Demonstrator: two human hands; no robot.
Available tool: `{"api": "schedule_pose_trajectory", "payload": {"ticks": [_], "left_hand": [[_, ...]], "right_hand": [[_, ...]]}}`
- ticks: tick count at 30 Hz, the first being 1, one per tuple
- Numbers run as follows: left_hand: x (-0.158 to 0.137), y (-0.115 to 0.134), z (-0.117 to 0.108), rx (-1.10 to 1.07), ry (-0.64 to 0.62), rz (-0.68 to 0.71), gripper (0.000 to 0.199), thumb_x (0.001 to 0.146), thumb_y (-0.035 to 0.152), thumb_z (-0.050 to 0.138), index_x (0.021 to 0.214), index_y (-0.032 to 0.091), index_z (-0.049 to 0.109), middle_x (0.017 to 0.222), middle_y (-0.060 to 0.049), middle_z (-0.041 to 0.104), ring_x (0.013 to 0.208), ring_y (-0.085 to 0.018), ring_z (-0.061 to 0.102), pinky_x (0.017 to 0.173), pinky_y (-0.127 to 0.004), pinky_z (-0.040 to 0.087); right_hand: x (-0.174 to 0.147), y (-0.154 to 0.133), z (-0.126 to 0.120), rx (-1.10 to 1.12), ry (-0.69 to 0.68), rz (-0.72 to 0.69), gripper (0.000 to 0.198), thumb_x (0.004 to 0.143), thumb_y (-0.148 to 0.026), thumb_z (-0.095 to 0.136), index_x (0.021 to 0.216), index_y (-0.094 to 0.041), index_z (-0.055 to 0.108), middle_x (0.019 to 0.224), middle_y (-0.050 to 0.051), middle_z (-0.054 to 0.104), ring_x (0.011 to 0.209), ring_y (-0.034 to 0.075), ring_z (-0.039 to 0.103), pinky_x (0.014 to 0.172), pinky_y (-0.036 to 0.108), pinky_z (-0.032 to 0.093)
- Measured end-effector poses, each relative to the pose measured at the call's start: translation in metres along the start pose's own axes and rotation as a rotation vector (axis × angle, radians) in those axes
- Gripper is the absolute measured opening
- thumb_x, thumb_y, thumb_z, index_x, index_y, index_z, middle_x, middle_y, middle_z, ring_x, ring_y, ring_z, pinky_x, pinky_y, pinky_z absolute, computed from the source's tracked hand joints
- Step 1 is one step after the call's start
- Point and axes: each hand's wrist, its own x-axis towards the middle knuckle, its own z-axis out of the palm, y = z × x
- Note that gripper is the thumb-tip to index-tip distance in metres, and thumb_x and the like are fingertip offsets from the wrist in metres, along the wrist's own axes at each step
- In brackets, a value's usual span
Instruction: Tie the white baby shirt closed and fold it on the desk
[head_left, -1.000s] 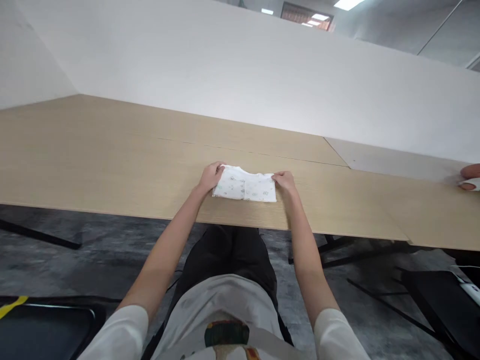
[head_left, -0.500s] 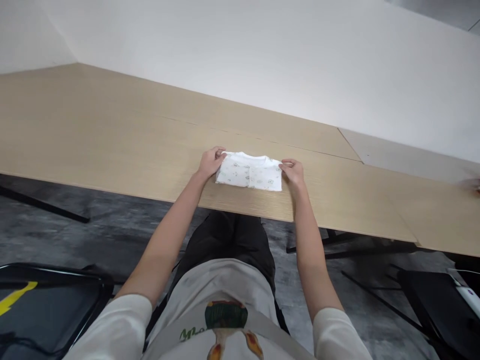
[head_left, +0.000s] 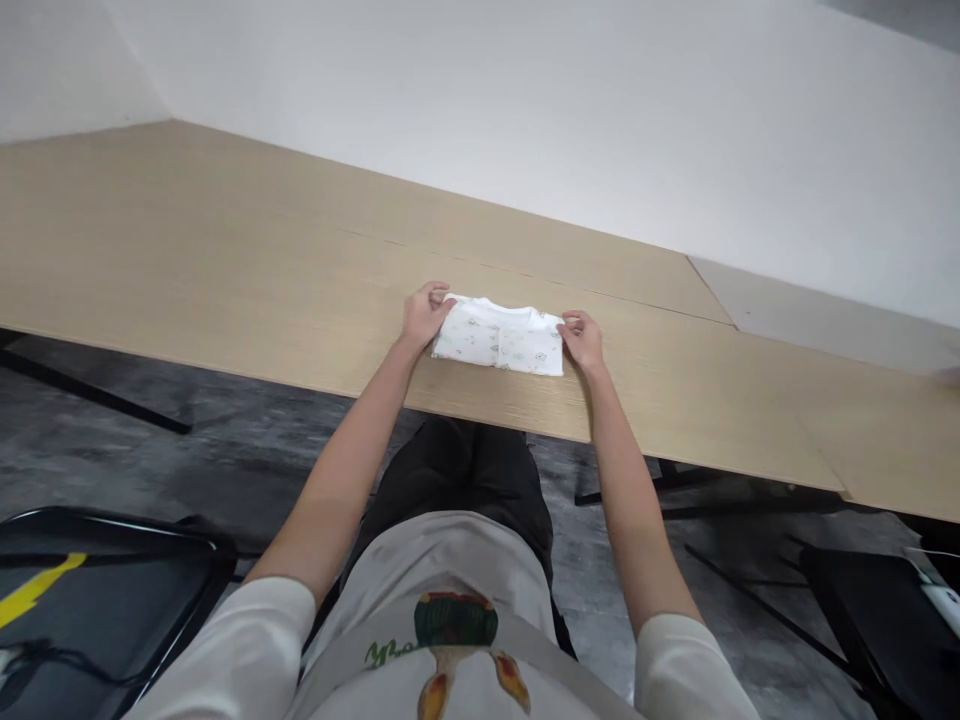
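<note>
A small folded white cloth garment with a faint green print (head_left: 498, 343) lies flat on the pale wood-grain bench (head_left: 225, 270), close to the near edge and straight ahead of the person. Its long axis runs left to right, across the line of the forearms, so each short end faces one hand.

The left hand (head_left: 423, 313) sits at the garment's left end, fingers curled over the far left corner and touching the fabric. The right hand (head_left: 580, 337) meets the right end in the same way, its fingertips bent onto the far right corner. Both hands are partly closed on the cloth's edges. Whether they pinch the layers or only press them down cannot be told from this view.

Neither hand is nearer than the other: the garment lies between them, one end to each, with both arms reaching forward about equally. The folded piece rests flat, none of it raised off the bench.

Behind the bench stands a plain white partition wall (head_left: 525, 120).
</note>
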Motion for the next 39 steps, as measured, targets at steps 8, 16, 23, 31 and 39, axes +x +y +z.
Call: {"api": "schedule_pose_trajectory", "payload": {"ticks": [8, 16, 23, 31, 39], "left_hand": [[0.003, -0.004, -0.003, -0.082, 0.042, -0.158, 0.032, 0.063, 0.033, 0.074, 0.088, 0.015, 0.067, 0.071, -0.004, 0.064, 0.067, -0.016, 0.059, 0.065, -0.029, 0.048], [0.000, 0.005, -0.008, -0.160, 0.067, -0.217, 0.039, 0.059, 0.038, 0.078, 0.088, 0.013, 0.068, 0.073, -0.006, 0.067, 0.066, -0.016, 0.060, 0.063, -0.027, 0.048], [-0.002, 0.007, -0.010, 0.173, -0.002, -0.125, 0.026, 0.077, 0.036, 0.062, 0.090, 0.015, 0.070, 0.084, -0.009, 0.070, 0.079, -0.020, 0.062, 0.074, -0.030, 0.047], [-0.008, 0.012, -0.014, 0.364, -0.019, -0.146, 0.040, 0.080, 0.052, 0.054, 0.083, 0.016, 0.070, 0.082, -0.013, 0.070, 0.079, -0.025, 0.061, 0.074, -0.034, 0.046], [-0.028, 0.006, -0.039, 0.378, -0.207, -0.036, 0.036, 0.080, 0.047, 0.049, 0.067, 0.019, 0.068, 0.067, -0.006, 0.065, 0.069, -0.022, 0.057, 0.064, -0.031, 0.041]], "right_hand": [[0.002, 0.003, 0.003, -0.038, 0.026, 0.024, 0.028, 0.066, -0.032, 0.065, 0.091, -0.019, 0.059, 0.066, 0.001, 0.059, 0.068, 0.021, 0.059, 0.070, 0.036, 0.048], [0.002, 0.001, 0.005, 0.029, 0.055, 0.047, 0.031, 0.064, -0.035, 0.068, 0.088, -0.020, 0.058, 0.069, 0.002, 0.061, 0.070, 0.021, 0.060, 0.068, 0.034, 0.049], [-0.004, -0.002, 0.007, -0.156, 0.032, -0.016, 0.025, 0.070, -0.038, 0.065, 0.084, -0.018, 0.062, 0.072, 0.005, 0.062, 0.070, 0.020, 0.059, 0.070, 0.033, 0.048], [-0.009, -0.008, 0.001, -0.248, 0.035, -0.012, 0.028, 0.074, -0.042, 0.061, 0.082, -0.016, 0.067, 0.070, 0.007, 0.065, 0.068, 0.021, 0.060, 0.069, 0.033, 0.047], [-0.009, -0.011, -0.006, -0.147, -0.098, 0.119, 0.036, 0.063, -0.032, 0.067, 0.096, -0.018, 0.065, 0.069, 0.001, 0.062, 0.066, 0.019, 0.057, 0.067, 0.033, 0.046]]}}
